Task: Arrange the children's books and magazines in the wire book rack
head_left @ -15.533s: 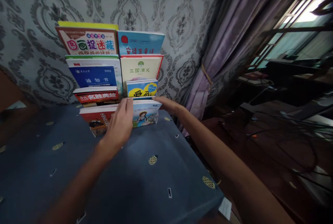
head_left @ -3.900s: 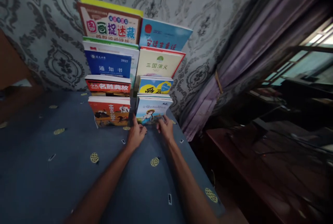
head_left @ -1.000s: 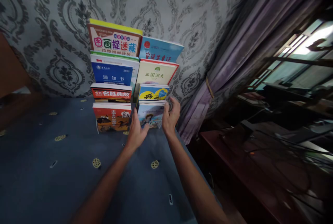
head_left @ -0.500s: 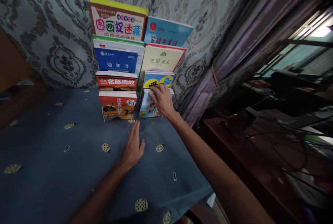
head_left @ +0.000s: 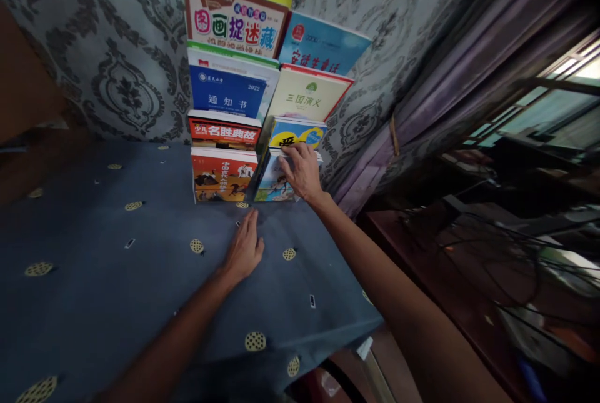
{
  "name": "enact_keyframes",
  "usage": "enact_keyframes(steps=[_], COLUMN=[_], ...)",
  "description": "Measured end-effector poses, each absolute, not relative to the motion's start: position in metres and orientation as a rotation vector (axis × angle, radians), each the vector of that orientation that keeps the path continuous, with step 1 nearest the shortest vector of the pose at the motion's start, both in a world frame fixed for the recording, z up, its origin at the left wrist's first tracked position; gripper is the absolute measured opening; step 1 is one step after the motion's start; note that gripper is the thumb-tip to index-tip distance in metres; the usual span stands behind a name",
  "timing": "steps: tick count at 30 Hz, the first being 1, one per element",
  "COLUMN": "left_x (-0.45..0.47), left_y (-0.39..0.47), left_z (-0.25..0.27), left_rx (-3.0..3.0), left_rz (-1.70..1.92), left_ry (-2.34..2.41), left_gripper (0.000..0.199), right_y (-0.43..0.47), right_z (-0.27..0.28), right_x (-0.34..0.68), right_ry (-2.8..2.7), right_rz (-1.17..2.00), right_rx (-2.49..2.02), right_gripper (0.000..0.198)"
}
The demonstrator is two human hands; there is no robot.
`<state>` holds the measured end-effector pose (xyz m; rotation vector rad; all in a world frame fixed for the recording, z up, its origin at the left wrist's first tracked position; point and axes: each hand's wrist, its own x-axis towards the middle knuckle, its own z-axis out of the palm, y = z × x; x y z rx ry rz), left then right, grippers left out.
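My right hand (head_left: 304,173) is at the front right stack, its thumb before the cover of a light blue book (head_left: 269,178) and its fingers bent over the top edge. Just behind that book stands a yellow-and-blue book (head_left: 316,136), partly covered by my fingers. My left hand (head_left: 245,245) is empty, fingers stretched out, low over the dark blue tablecloth in front of the books. To the left of the light blue book stands an orange book (head_left: 220,178) with horses on its cover, and behind it a red book (head_left: 225,133).
Further back rise a blue booklet (head_left: 227,94), a brown picture book (head_left: 237,15), a cream book (head_left: 304,97) and a blue book (head_left: 328,44), against patterned wallpaper. The tablecloth (head_left: 159,278) has pineapple prints. A purple curtain (head_left: 375,162) and a cable-strewn reddish desk (head_left: 422,265) are at the right.
The camera view has shifted, so the books sit higher and further right in it. Both hands keep nearly the same places relative to the books.
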<state>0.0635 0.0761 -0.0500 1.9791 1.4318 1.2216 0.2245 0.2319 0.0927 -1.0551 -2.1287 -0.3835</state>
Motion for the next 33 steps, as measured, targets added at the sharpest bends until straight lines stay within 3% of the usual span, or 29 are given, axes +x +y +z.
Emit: enact_keyframes(steps=[12, 16, 24, 33], left_x=[0.060, 0.057, 0.050, 0.048], left_y=[0.079, 0.082, 0.090, 0.095], left_z=[-0.049, -0.053, -0.061, -0.052], left_rx=[1.932, 1.869, 1.897, 1.963], left_rz=[1.159, 1.191, 1.220, 1.287], left_ry=[1.499, 1.523, 1.523, 1.532], left_gripper=[0.066, 0.066, 0.063, 0.056], right_y=[0.218, 0.191, 0.182, 0.185], right_z=[0.090, 0.058, -0.023, -0.043], right_x=[0.231, 0.242, 0.255, 0.248], right_ry=[-1.964, -1.605, -1.250, -1.286], right_rz=[-0.266, -0.188, 0.300, 0.300], right_rx=[-1.005, -1.078, -1.294, -1.193], right_gripper=[0.039, 0.038, 0.037, 0.040])
